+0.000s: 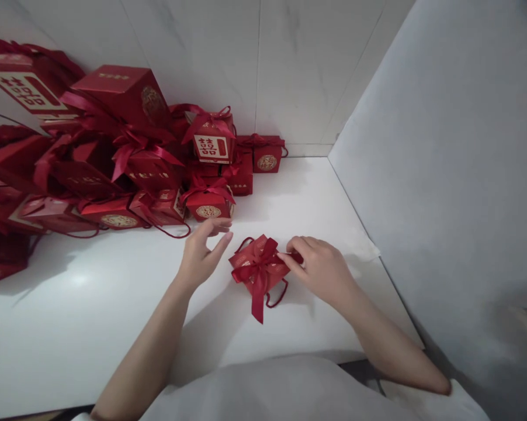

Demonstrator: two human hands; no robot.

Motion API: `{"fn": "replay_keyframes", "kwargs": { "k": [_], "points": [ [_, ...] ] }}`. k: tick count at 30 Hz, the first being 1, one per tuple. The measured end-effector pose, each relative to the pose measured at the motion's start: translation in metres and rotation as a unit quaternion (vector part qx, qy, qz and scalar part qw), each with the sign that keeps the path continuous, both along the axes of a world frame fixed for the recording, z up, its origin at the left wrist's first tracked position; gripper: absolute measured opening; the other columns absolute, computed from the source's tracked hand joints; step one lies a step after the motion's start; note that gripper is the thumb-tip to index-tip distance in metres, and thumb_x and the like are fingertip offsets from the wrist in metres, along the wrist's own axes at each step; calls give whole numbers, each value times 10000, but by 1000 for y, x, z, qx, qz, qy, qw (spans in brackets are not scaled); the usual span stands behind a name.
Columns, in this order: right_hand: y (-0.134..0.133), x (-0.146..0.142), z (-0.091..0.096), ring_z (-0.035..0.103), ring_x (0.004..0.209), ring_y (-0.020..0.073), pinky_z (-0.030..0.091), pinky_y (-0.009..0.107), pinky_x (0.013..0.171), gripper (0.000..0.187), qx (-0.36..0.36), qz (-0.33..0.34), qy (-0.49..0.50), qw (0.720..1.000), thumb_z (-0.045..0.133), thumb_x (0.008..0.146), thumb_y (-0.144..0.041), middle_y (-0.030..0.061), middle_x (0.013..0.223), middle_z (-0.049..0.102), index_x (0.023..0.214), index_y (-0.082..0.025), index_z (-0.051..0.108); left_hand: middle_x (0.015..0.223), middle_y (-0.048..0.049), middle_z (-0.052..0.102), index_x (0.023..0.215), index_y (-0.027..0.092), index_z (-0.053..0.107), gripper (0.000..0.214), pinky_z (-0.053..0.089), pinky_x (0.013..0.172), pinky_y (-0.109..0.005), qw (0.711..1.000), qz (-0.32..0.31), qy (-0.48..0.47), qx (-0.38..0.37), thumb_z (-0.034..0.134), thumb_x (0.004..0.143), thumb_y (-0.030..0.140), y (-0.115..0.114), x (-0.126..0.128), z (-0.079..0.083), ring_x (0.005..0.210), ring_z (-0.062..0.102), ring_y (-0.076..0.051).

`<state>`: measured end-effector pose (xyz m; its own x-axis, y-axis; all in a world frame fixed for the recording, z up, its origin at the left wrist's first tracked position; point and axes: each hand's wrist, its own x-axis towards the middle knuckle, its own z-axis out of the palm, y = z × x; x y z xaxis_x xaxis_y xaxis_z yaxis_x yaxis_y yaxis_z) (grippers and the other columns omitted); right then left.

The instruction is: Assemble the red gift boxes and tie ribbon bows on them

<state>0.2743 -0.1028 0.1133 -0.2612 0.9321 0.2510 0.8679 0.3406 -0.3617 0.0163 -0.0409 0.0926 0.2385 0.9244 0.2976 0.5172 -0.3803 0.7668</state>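
Right grip [321,266] pinches a ribbon [258,271]; left grip [201,254] released; stacked red boxes [153,171] crowd just beyond it.

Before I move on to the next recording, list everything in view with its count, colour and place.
Gift box: one, red, on the table between the hands
Ribbon bow: one, deep red, on top of that box
Cord loops: two showing, dark red, at that box's edges
Piled boxes: many, too overlapped to count, red with gold or cream markings, left and back
Table: one, white, beneath everything
Tiled wall: one, pale grey, behind
Plain side surface: one, whitish, right
Garment: one, pale grey, bottom edge
Left hand: one, bare, half-open left of the gift box
Right hand: one, bare, fingers pinching the bow's right side
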Motion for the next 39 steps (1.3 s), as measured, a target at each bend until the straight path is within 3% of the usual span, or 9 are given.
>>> {"fn": "replay_keyframes", "kwargs": {
  "k": [3, 6, 10, 13, 17, 20, 25, 31, 39],
  "points": [
    [0, -9, -6, 634, 833, 213, 482, 370, 778, 150, 80, 1, 80, 994, 474, 983, -285, 68, 909, 691, 937, -214, 598, 1207, -103, 628, 1148, 227, 584, 308, 497, 964, -416, 997, -73, -28, -2, 559, 913, 423, -12, 1, 0, 1145, 593, -247],
    [-7, -16, -25, 645, 944, 249, 492, 445, 882, 161, 122, 25, 156, 980, 504, 954, -324, 90, 987, 694, 967, -242, 642, 1302, -125, 559, 1048, 223, 550, 321, 445, 1031, -450, 990, -135, -26, -34, 664, 838, 437, -25, 8, -1, 1218, 538, -278],
    [-22, -21, -53, 645, 931, 282, 435, 516, 1013, 379, 8, 196, 124, 973, 635, 808, -633, 64, 920, 698, 1009, -318, 696, 1262, -118, 568, 933, 212, 517, 139, 445, 1029, -436, 990, -102, -59, -74, 601, 903, 319, -28, 14, -9, 1184, 557, -244],
    [-26, -32, -62, 632, 969, 234, 388, 457, 1096, 328, 29, 296, 73, 952, 645, 861, -538, 28, 1003, 709, 1135, -360, 669, 1217, -106, 586, 998, 214, 543, 124, 475, 1002, -407, 982, -83, -133, -107, 578, 921, 304, -22, 12, -19, 1158, 575, -222],
    [-20, -58, -61, 609, 927, 149, 420, 356, 1083, 282, 203, 221, 81, 950, 606, 911, -144, -11, 958, 712, 1135, -305, 668, 1116, -84, 615, 1020, 213, 591, 165, 497, 953, -360, 973, 2, -207, -98, 617, 898, 321, -14, 6, -27, 1120, 586, -216],
    [-13, -73, -59, 608, 902, 144, 462, 337, 1047, 233, 262, 173, 118, 942, 658, 863, -83, -12, 921, 718, 1027, -240, 706, 1122, -82, 632, 1060, 219, 608, 203, 474, 973, -368, 970, 57, -223, -82, 609, 901, 344, -13, 5, -24, 1118, 591, -223],
    [-11, -80, -65, 617, 899, 143, 496, 299, 967, 212, 274, 171, 122, 938, 668, 872, -107, -30, 939, 724, 969, -285, 728, 1308, -73, 569, 1220, 262, 548, 460, 375, 1101, -416, 970, 30, -200, -137, 723, 808, 370, -22, 18, -17, 1284, 499, -257],
    [-13, -82, -74, 626, 873, 135, 518, 266, 843, 213, 257, 158, 178, 937, 713, 858, -158, -42, 855, 715, 1024, -292, 713, 1185, -67, 625, 1205, 232, 524, 530, 472, 979, -379, 941, 44, -214, -259, 768, 761, 389, -30, 35, -15, 1084, 613, -235],
    [-13, -81, -65, 642, 792, 121, 521, 268, 762, 200, 242, 159, 237, 927, 697, 872, -137, -50, 835, 739, 1021, -270, 717, 1048, -45, 650, 1099, 194, 557, 448, 491, 873, -315, 913, 20, -272, -304, 780, 752, 370, -23, 38, -13, 953, 614, -188]
  ]
}}
